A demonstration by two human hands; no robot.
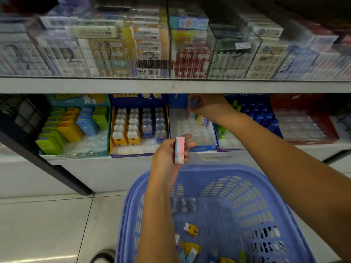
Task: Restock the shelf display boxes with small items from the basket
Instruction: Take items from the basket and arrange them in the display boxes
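blue slatted basket [214, 173] at 6 o'clock, a few small items [191, 229] in its bottom. pink-and-white eraser [179, 149] upright at centre, mostly bare display box [190, 130] at its 1 o'clock.

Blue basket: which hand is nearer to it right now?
Left. The left hand, holding a pink-and-white packet, hovers just above the far rim of the basket; the right hand is up in a shelf display box.
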